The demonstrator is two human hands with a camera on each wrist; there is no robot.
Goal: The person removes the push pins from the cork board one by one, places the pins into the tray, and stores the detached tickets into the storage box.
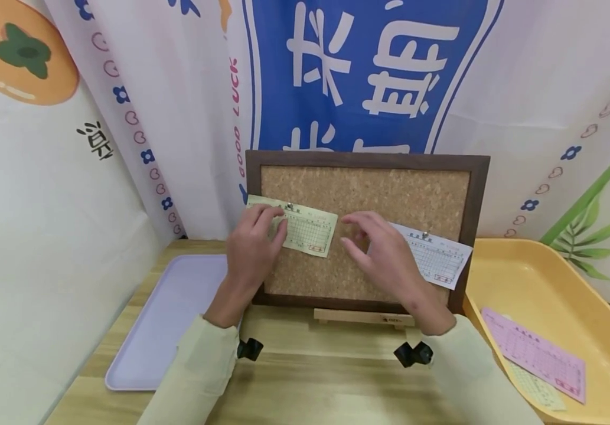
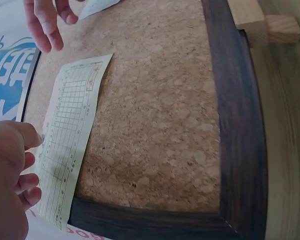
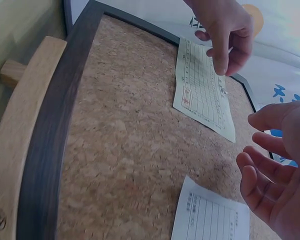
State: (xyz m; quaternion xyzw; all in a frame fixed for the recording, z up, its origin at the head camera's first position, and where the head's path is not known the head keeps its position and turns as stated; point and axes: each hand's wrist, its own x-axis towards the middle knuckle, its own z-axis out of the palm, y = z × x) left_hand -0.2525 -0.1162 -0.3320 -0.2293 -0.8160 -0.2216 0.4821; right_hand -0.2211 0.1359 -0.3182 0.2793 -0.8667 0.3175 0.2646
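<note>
A framed cork board [image 1: 358,189] stands upright. A pale green printed slip [image 1: 305,233] hangs from a small pin [image 1: 290,206] near its top edge on the left side of the board. My left hand [image 1: 254,236] is in front of that slip's left part, its fingertips close to the pin; I see nothing held in it. My right hand [image 1: 387,251] hovers in front of the board's middle with loosely bent fingers [image 3: 260,165] and holds nothing. Partly behind it, a white printed slip [image 1: 443,262] is pinned at the board's right.
A wooden stand [image 1: 363,317] supports the board on the wood-grain table [image 1: 305,378]. To the left lies a lilac tray [image 1: 150,330]. A yellow tray [image 1: 517,265] at the right holds a pink slip [image 1: 538,354] and another green slip [image 1: 535,386].
</note>
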